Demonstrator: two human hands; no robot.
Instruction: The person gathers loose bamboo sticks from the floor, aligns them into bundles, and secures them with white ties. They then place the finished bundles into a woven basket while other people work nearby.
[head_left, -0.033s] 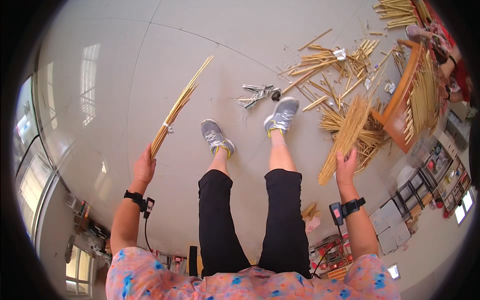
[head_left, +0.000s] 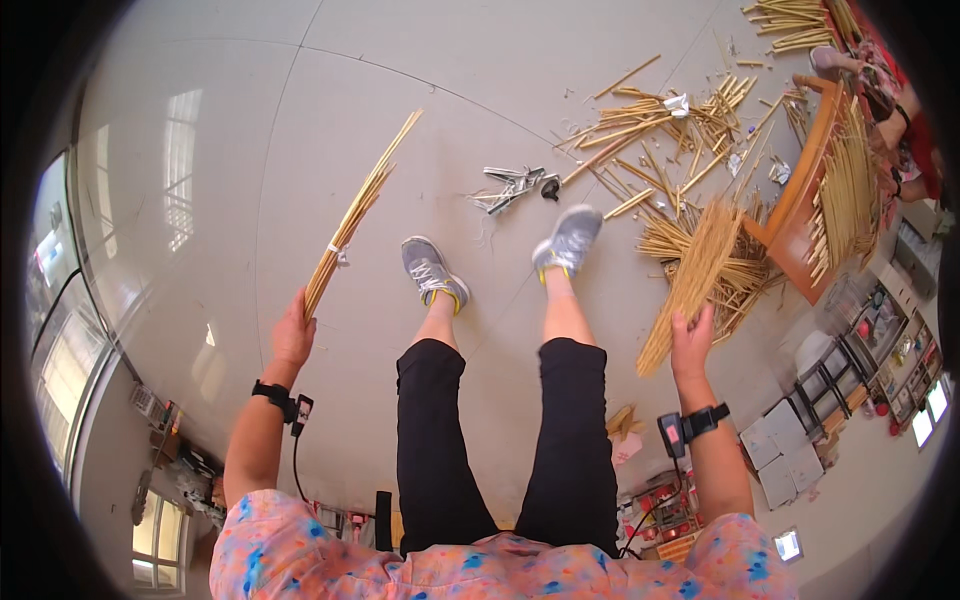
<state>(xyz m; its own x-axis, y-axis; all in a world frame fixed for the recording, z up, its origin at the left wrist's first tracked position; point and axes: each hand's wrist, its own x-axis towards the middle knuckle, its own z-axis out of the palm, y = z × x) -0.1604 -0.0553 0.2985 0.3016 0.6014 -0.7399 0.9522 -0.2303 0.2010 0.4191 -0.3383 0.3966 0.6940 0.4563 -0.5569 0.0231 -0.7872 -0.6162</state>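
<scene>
My left hand (head_left: 293, 335) is closed around the lower end of a slim bundle of straw-coloured stalks (head_left: 350, 225), tied with a white band partway up. The bundle slants up and to the right over the bare floor. On the other side, my right hand (head_left: 692, 335) grips a wider, denser bundle of fine straw (head_left: 695, 275), thumb across its near face. This straw bundle tilts up to the right. Behind it on the floor lies a heap of loose stalks (head_left: 665, 240), partly hidden by the straw.
Cut stalks and white scraps lie scattered on the floor (head_left: 690, 125) at the far right. A silvery metal tool (head_left: 513, 188) rests beyond my shoes. An orange wooden board (head_left: 790, 240) bears many stalks. At the right edge sits another person (head_left: 888, 130).
My right foot has shifted slightly to the right and is blurred. Both hands keep their bundles, nearly in the same places.
</scene>
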